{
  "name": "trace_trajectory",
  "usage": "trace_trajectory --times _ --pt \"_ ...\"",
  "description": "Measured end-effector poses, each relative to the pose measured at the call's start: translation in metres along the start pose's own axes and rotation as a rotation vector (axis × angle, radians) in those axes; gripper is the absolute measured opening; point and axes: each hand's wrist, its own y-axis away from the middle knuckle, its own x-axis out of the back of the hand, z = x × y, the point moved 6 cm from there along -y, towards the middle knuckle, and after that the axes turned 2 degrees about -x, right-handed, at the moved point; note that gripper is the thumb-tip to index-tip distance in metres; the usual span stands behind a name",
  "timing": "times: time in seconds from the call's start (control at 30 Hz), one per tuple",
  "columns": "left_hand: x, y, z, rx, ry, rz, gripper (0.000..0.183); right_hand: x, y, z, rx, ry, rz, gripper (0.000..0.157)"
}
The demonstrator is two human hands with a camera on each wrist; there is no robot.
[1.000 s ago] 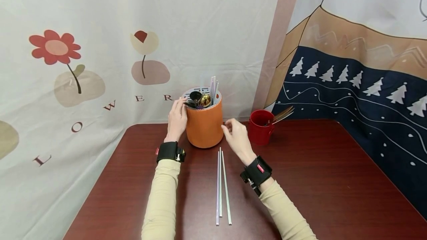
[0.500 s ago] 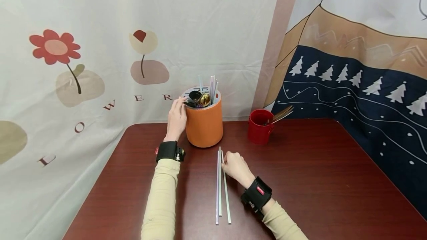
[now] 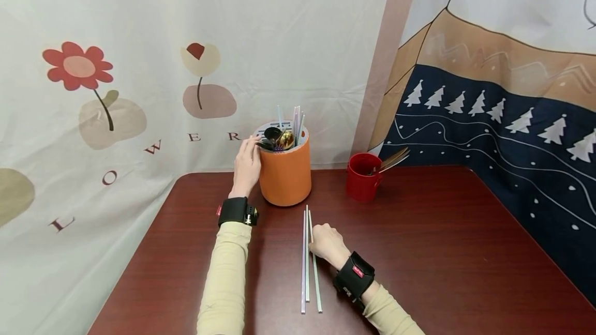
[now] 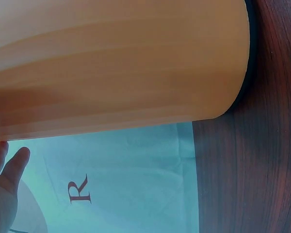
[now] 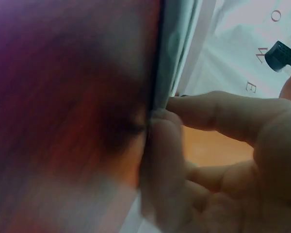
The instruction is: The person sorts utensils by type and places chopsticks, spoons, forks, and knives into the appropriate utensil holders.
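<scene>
My left hand [image 3: 246, 167] rests against the left side of an orange utensil holder [image 3: 285, 180], its extended fingers at the rim. Spoons [image 3: 285, 140] and several pastel chopsticks [image 3: 296, 124] stand in the holder. Three more chopsticks lie lengthwise on the table in front of it. With thumb and fingertips, my right hand [image 3: 328, 244] pinches the rightmost one, a pale green chopstick [image 3: 317, 286], at its upper half. In the right wrist view, this chopstick [image 5: 177, 46] runs up from between the fingertips. Left of it lie a pale chopstick [image 3: 307, 278] and a lilac chopstick [image 3: 303, 283].
A red mug [image 3: 362, 180] with cutlery [image 3: 396, 159] leaning out of it stands right of the holder. The dark red wooden table [image 3: 442, 247] ends at a printed cloth [image 3: 302, 40] behind. A navy patterned cloth [image 3: 489, 149] hangs along the right side.
My right hand has come down and toward me from beside the holder to the rightmost chopstick, moving a little farther along it in the last half second. My left hand has stayed put.
</scene>
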Motion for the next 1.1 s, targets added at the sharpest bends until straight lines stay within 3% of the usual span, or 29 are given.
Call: trace_trajectory --times 0.47,0.73,0.87,1.1 --pt "-0.001 0.001 0.0 -0.003 0.016 0.002 0.035 0.002 0.0 0.005 -0.069 -0.071 -0.107 0.028" --pt "-0.001 0.001 0.001 -0.018 0.017 0.011 0.034 0.023 -0.003 0.012 -0.157 -0.152 -0.098 0.037" --pt "-0.001 0.001 0.001 -0.023 0.015 0.012 0.034 0.041 -0.003 0.013 -0.142 -0.206 -0.008 0.039" --pt "-0.002 0.001 0.0 -0.015 0.006 0.013 0.034 0.074 0.002 0.014 -0.094 -0.349 0.232 0.009"
